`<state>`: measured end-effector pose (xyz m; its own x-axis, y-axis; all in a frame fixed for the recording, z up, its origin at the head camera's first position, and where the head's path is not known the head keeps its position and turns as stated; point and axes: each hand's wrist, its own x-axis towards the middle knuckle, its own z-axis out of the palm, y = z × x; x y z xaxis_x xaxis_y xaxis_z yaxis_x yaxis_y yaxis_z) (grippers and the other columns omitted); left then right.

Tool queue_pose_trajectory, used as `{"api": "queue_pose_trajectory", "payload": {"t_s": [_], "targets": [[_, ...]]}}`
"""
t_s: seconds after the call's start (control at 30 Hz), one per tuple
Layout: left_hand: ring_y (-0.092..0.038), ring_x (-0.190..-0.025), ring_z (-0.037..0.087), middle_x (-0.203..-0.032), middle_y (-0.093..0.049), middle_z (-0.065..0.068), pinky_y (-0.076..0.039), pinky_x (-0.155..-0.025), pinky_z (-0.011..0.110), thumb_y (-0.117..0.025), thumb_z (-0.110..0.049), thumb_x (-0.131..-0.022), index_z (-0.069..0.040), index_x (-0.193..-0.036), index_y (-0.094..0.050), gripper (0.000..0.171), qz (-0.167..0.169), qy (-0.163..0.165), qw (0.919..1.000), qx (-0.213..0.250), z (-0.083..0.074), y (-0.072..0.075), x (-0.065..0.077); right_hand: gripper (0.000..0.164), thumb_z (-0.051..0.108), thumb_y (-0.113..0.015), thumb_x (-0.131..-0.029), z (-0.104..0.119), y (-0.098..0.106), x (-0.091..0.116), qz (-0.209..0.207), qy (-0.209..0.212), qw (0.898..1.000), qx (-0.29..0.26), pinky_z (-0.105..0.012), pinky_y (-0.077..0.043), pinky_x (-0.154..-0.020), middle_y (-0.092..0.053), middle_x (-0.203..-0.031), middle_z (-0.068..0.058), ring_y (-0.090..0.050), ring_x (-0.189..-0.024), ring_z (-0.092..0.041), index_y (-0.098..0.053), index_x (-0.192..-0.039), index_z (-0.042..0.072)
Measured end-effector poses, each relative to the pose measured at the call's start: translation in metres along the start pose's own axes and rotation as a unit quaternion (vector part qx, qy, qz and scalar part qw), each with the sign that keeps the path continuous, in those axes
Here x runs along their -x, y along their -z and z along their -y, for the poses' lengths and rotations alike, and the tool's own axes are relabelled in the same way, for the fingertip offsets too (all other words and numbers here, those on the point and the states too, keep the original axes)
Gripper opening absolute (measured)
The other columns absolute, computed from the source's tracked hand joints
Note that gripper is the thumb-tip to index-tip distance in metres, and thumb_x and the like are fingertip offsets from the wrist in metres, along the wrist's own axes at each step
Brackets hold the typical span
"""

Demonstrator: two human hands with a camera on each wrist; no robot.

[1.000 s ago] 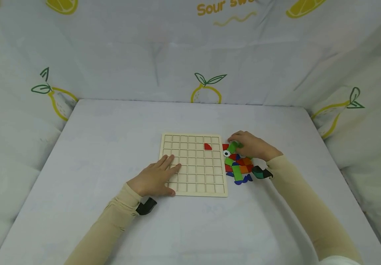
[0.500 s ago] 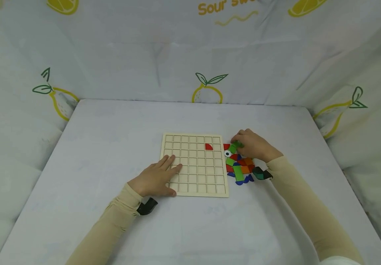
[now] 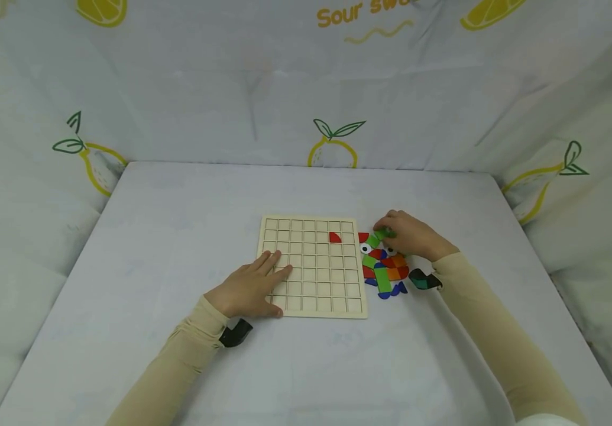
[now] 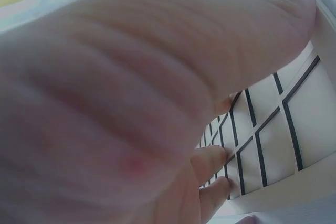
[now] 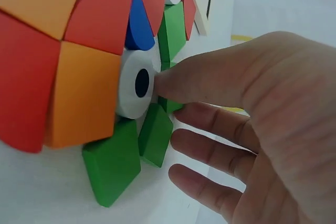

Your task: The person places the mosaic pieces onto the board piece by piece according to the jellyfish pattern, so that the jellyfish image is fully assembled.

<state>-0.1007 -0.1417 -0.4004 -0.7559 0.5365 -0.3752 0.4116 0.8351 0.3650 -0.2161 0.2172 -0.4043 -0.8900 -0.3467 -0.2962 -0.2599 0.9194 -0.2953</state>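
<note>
My left hand (image 3: 247, 290) rests spread on the lower left of a pale wooden grid board (image 3: 332, 275), its thumb along the near edge. One red quarter-round piece (image 3: 334, 238) lies in a cell at the board's upper right. Right of the board, my right hand (image 3: 409, 234) reaches over the far side of a cluster of coloured blocks. In the right wrist view its thumb and index finger pinch a small green block (image 5: 171, 105), largely covered by the thumb. Beside the thumb sits a white disc (image 5: 136, 84) with a black dot.
Red and orange blocks (image 5: 84, 93), a green bar (image 3: 382, 279) and several blue pieces (image 3: 384, 295) make up the rest of the cluster. More green blocks (image 5: 112, 163) lie near the right fingers. A white cloth (image 3: 178, 207) covers the table; a lemon-printed curtain (image 3: 204, 89) hangs behind.
My right hand has shifted slightly to the right over the far end of the cluster, and a white disc beside it shows more clearly. The left hand stays on the board.
</note>
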Motion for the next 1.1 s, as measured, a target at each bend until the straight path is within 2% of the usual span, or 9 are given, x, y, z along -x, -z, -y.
{"api": "queue_pose_trajectory", "payload": {"t_s": [0.2, 0.4, 0.57, 0.83, 1.1], "targets": [[-0.006, -0.160, 0.036, -0.171, -0.007, 0.016, -0.025, -0.125, 0.059, -0.077, -0.042, -0.089, -0.016, -0.161, -0.031, 0.089, 0.002, 0.002, 1.0000, 0.002, 0.001, 0.000, 0.000, 0.035, 0.014, -0.069, -0.093, -0.004, 0.004, -0.003, -0.005, -0.005, 1.000, 0.007, -0.051, -0.055, -0.099, -0.063, -0.124, -0.018, -0.055, -0.109, -0.032, -0.069, -0.126, 0.004], [-0.006, -0.160, 0.036, -0.171, -0.008, 0.016, -0.024, -0.125, 0.060, -0.077, -0.041, -0.089, -0.016, -0.161, -0.031, 0.089, 0.001, 0.002, 1.0000, 0.007, -0.001, 0.001, 0.000, 0.038, 0.015, -0.067, -0.094, -0.004, 0.010, -0.004, -0.026, -0.002, 0.999, -0.022, -0.053, -0.054, -0.102, -0.064, -0.125, -0.019, -0.055, -0.112, -0.034, -0.065, -0.130, 0.002], [-0.007, -0.159, 0.037, -0.171, -0.008, 0.017, -0.025, -0.124, 0.061, -0.077, -0.041, -0.088, -0.015, -0.160, -0.032, 0.089, -0.001, 0.003, 1.0000, 0.004, -0.001, 0.001, 0.001, 0.038, 0.019, -0.069, -0.096, 0.003, 0.014, -0.004, -0.044, 0.026, 0.997, -0.051, -0.054, -0.051, -0.105, -0.064, -0.125, -0.019, -0.055, -0.119, -0.035, -0.063, -0.130, 0.002], [-0.006, -0.160, 0.036, -0.171, -0.008, 0.016, -0.025, -0.125, 0.060, -0.077, -0.041, -0.089, -0.016, -0.160, -0.031, 0.089, -0.001, 0.004, 1.0000, 0.004, 0.000, 0.001, 0.001, 0.036, 0.016, -0.070, -0.095, 0.020, 0.016, -0.009, -0.069, 0.072, 0.993, -0.068, -0.053, -0.051, -0.104, -0.065, -0.123, -0.017, -0.056, -0.117, -0.035, -0.065, -0.128, 0.001], [-0.007, -0.160, 0.036, -0.171, -0.008, 0.016, -0.025, -0.125, 0.059, -0.077, -0.041, -0.089, -0.016, -0.160, -0.032, 0.089, -0.001, 0.002, 1.0000, 0.002, 0.000, 0.001, 0.001, 0.038, 0.017, -0.069, -0.096, 0.038, 0.013, -0.017, -0.057, 0.089, 0.991, -0.083, -0.052, -0.050, -0.105, -0.064, -0.124, -0.016, -0.055, -0.119, -0.033, -0.064, -0.130, 0.002]]}}
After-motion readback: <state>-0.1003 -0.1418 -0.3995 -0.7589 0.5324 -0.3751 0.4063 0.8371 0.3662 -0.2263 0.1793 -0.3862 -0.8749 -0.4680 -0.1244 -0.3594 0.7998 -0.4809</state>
